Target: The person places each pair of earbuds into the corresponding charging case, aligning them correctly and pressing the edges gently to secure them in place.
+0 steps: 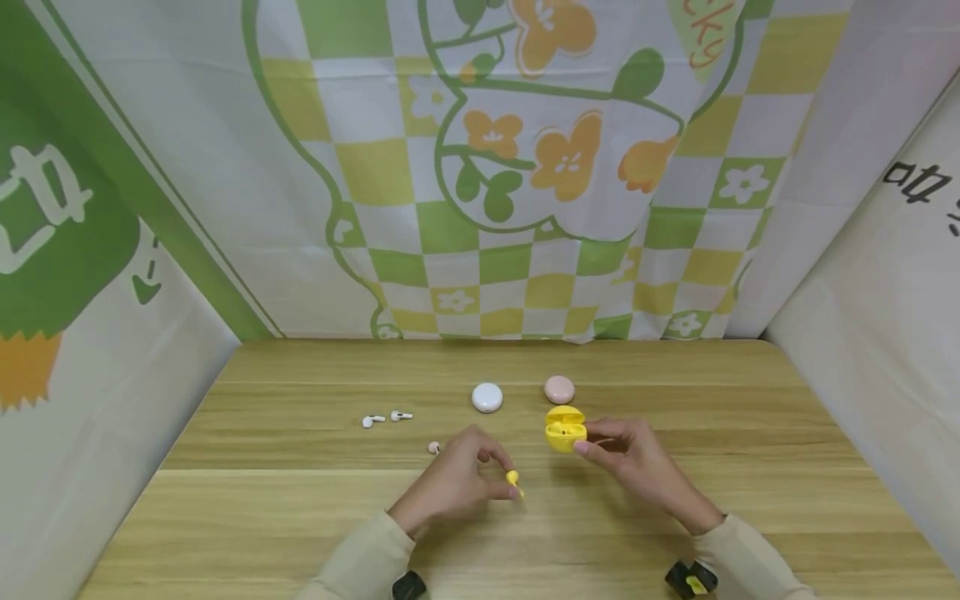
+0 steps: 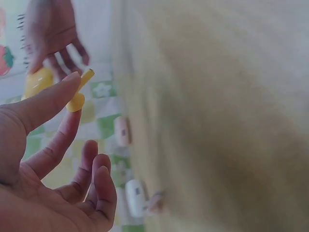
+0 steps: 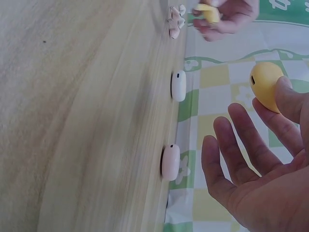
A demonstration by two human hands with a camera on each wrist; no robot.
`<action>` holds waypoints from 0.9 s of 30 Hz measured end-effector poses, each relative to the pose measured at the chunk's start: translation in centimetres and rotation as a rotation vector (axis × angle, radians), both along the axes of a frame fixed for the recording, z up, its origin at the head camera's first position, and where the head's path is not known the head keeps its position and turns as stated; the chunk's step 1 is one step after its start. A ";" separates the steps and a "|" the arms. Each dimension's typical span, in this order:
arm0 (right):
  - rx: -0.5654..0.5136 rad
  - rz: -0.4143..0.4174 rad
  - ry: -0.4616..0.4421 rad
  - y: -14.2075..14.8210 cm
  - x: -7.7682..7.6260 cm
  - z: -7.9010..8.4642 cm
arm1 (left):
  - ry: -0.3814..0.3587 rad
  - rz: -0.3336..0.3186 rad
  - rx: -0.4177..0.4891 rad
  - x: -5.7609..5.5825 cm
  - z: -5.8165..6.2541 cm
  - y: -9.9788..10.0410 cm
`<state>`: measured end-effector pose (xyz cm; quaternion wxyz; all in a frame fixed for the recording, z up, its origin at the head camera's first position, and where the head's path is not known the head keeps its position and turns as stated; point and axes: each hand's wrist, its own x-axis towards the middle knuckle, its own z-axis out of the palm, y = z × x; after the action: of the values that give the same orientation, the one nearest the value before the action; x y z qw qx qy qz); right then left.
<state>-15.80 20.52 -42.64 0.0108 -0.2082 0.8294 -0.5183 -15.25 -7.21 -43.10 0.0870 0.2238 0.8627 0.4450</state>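
"While a yellow earbud (image 1: 512,477) is pinched by the left hand (image 1: 463,468), what is held by the right hand (image 1: 641,467)?"
"A yellow charging case (image 1: 564,444), lid lifted, is gripped; both are raised over the wooden table (image 1: 675,375)"

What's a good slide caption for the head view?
Left hand pinches a yellow earbud, right hand holds an open yellow case; a white case and pink case lie beyond.

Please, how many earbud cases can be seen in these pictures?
3: the yellow case, lid open, in the right grip; the white case, on the table; the pink case, also on the table, right of the white one.
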 end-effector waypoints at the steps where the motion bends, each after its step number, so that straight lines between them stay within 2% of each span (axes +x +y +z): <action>1: 0.002 0.003 0.002 0.0 0.0 0.0 | 0.000 -0.001 0.009 -0.1 0.4 -0.2; 6: 0.020 0.016 -0.008 -0.1 0.1 0.0 | 0.008 0.022 0.057 -0.2 2.3 -0.8; 10: 0.025 0.035 -0.009 -0.4 0.2 -0.1 | 0.055 0.030 0.093 -0.3 3.7 -1.0; 15: 0.011 0.073 -0.009 -0.9 0.4 -0.1 | 0.112 0.042 0.093 -0.2 5.1 -0.8; 21: 0.001 0.123 0.010 -1.6 0.5 -0.1 | 0.179 0.032 0.085 -0.3 5.8 -0.2; 27: 0.002 0.136 0.005 -2.1 0.6 0.0 | 0.210 0.032 0.074 -0.3 6.1 0.3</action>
<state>-15.25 18.43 -42.63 0.0440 -0.2656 0.8138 -0.5150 -15.52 -6.89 -37.04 -0.0192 0.2582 0.8537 0.4519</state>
